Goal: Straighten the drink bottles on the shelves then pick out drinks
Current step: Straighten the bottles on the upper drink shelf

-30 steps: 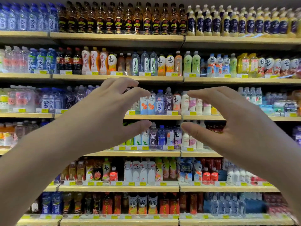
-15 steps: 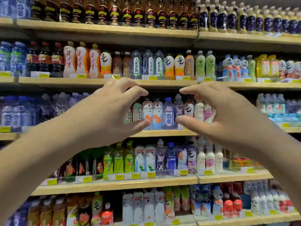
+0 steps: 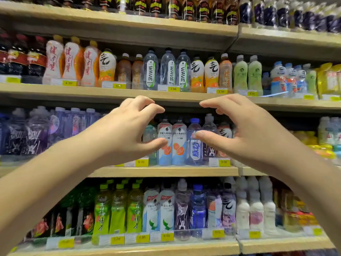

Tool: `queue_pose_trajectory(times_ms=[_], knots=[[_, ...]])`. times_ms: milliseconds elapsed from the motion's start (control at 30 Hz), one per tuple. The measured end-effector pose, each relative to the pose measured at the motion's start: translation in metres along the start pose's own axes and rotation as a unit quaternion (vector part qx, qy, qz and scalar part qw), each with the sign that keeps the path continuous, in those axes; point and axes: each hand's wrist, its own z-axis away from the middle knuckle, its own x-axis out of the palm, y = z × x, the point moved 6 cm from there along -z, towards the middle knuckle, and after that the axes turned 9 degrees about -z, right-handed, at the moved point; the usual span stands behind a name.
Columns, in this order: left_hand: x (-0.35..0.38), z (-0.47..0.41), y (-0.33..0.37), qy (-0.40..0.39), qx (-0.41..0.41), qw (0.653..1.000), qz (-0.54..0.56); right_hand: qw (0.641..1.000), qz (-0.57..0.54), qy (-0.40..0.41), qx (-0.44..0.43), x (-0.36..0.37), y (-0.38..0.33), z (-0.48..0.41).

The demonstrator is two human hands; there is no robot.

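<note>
Seen from the head camera, the person is holding both bare hands up in front of the drink shelves. The left hand [image 3: 125, 133] is curving into a wide C. Its fingers [image 3: 147, 108] are arching over the thumb with a clear gap between them, released and grasping nothing. The right hand [image 3: 247, 135] is mirroring it, its fingers [image 3: 215, 104] bending above the thumb, likewise released and empty.

Between the two sets of fingers, the task's bottles are standing upright on the middle shelf [image 3: 166, 170]. Two pale blue grapefruit bottles [image 3: 180, 143] are standing side by side, a blue-capped bottle [image 3: 193, 152] is standing just beside them toward the right fingers, and a clear dark-labelled bottle [image 3: 209, 126] is standing next to that. The left thumb tip is overlapping one grapefruit bottle and the right thumb tip is overlapping the blue-capped bottle. Whether either is touching cannot be told.

Above the fingers, three WAVE bottles [image 3: 167, 71] are standing in a row on the upper shelf [image 3: 110, 93]. Below the fingers, green tea bottles [image 3: 118, 209] are lining the lower shelf [image 3: 166, 246]. Yellow price tags [image 3: 224, 162] are sitting along the shelf edges.
</note>
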Motion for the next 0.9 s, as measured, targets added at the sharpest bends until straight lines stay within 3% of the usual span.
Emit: queue_pose_trajectory(times_ms=[400, 633, 900], knots=[[0.098, -0.126, -0.006, 0.023, -0.005, 0.999, -0.023, 1.0, 0.011, 0.011, -0.011, 0.026, 0.145, -0.065], [0.146, -0.18, -0.033, 0.029, 0.006, 0.999, -0.035, 1.0, 0.018, 0.022, -0.001, 0.05, 0.19, -0.105], [0.162, -0.237, -0.046, 0.162, 0.068, 0.98, -0.097, 0.999, 0.026, 0.036, 0.015, 0.064, 0.22, -0.15]])
